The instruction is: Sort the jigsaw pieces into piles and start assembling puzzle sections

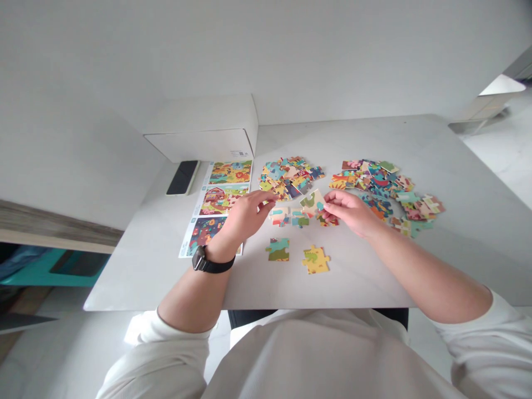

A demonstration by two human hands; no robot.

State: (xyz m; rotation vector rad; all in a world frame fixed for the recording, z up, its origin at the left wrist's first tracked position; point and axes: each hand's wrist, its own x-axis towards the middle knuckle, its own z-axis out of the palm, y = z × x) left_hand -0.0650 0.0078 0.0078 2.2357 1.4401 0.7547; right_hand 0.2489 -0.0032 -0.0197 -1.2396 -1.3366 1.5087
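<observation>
My right hand (347, 210) pinches a puzzle piece (311, 202), cream with a green shape, by its right edge, tilted above the table. My left hand (251, 215), with a black watch on its wrist, has thumb and fingertips drawn together near the left pile of puzzle pieces (286, 173); whether anything is between them I cannot make out. Below the hands lie a red-and-white piece (280, 216), a blue-green piece (300, 218) and a partly covered dark piece (330, 220). Closer to me, a green-and-blue piece (278, 249) and a yellow piece with a green crocodile (316, 259) lie apart.
A second, wider heap of puzzle pieces (378, 180) spreads on the right. Beneath my left forearm is a picture sheet (226, 174) with three scenes. A phone (183, 177) lies left of it, before a white box (199, 144) against the wall. The table (149, 260) has rounded corners.
</observation>
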